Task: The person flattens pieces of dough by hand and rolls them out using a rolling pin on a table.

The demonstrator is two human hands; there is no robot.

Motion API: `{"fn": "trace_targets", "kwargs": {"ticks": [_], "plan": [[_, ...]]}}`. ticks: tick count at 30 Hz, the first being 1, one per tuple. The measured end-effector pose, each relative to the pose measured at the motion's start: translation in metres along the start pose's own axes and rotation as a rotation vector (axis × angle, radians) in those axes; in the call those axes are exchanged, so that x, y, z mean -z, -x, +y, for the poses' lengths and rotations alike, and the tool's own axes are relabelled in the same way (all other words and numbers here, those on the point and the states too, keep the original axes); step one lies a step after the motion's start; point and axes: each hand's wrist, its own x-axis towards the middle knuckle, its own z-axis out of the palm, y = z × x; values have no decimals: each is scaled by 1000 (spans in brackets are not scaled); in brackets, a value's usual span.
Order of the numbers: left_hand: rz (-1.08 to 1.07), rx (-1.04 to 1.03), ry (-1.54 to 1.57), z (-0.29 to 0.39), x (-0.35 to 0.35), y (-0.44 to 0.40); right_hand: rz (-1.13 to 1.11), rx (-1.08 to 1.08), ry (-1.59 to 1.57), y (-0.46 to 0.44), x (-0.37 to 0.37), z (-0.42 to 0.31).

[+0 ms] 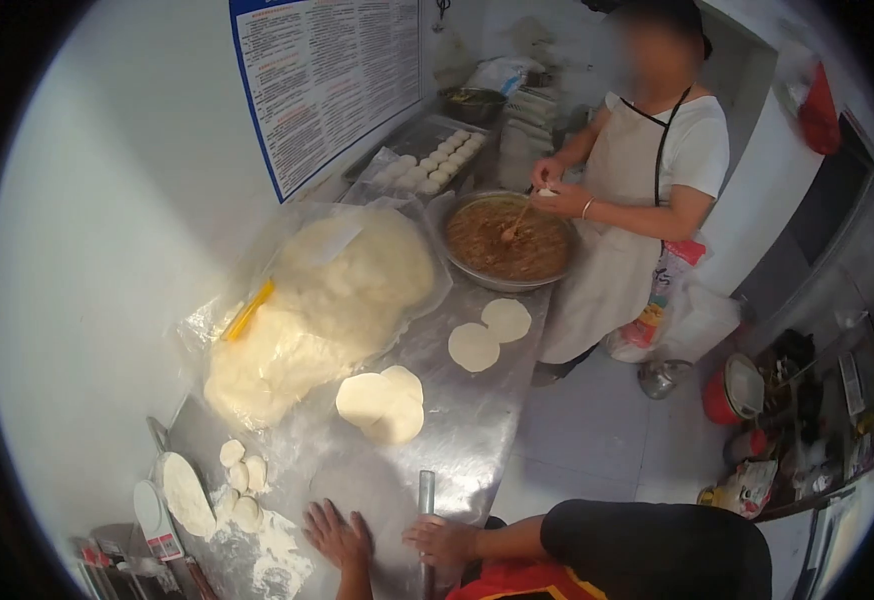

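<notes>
My left hand (337, 535) lies on the steel table with its fingers spread, holding nothing. Beside it, my right hand (442, 540) rests over a grey rolling pin (427, 492), its fingers bent across the rod. Loose flour (282, 555) is scattered left of my left hand, close to several small dough pieces (247, 514). Beyond my hands lie overlapping flat dough rounds (382, 403). Farther off, toward the right table edge, are two more dough rounds (474, 347).
A plastic-covered dough mass (307, 310) fills the table's left side. A co-worker (647, 170) pinches dough beside a large bowl of brown filling (510, 245). Behind is a tray of white buns (437, 165). Near left are a floured oval board (188, 495) and white scale (155, 515).
</notes>
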Motion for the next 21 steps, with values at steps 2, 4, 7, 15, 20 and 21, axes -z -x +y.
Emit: {"fn": "trace_targets", "kwargs": {"ticks": [2,4,7,15,20,21], "plan": [[-3,5,-2,3,2,1,-85,-88,-93,5,-24,4],[-3,7,-5,3,3,1,-179,-209,-221,19,-76,12],[2,-2,-11,2,3,2,18,-44,-57,-4,9,-5],[59,-35,-33,-3,-4,3,-50,-114,-115,0,-6,-3],[148,-113,-156,-52,-66,-10,-51,-108,-110,-5,5,-6],[185,-147,-215,-71,-88,-14,-148,-180,-185,1,-20,-1]]}}
